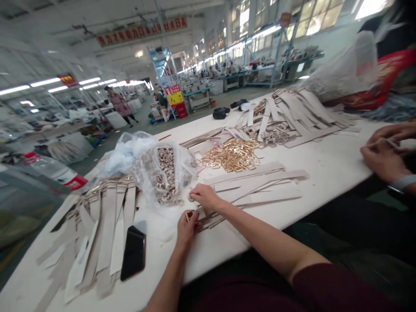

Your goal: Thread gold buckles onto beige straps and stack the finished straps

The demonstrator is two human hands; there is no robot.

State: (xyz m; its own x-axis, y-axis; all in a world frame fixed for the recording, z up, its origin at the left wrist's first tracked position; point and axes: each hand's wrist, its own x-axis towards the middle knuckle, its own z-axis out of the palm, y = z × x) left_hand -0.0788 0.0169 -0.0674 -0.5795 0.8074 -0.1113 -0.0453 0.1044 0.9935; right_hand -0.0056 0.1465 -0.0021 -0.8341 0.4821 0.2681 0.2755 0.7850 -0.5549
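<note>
My left hand (186, 226) is closed on a gold rectangular buckle (187, 216), whose edge shows at the fingertips. Just above it, my right hand (205, 197) pinches a small grey-beige strap loop (191, 197) between thumb and finger. Flat grey-beige straps (266, 190) lie beside and partly under my hands, stretching to the right. Close by on the left is a clear plastic bag (146, 169), open and full of small strap loops (167, 173). Behind my hands is a heap of gold buckles (238, 154).
Finished-looking straps with buckles (107, 229) and a black phone (134, 251) lie left on the white table (224, 255). A bottle (55, 169) stands at its left edge. More straps (299, 110) are piled at the back right. A co-worker's hands (386, 151) work at the right.
</note>
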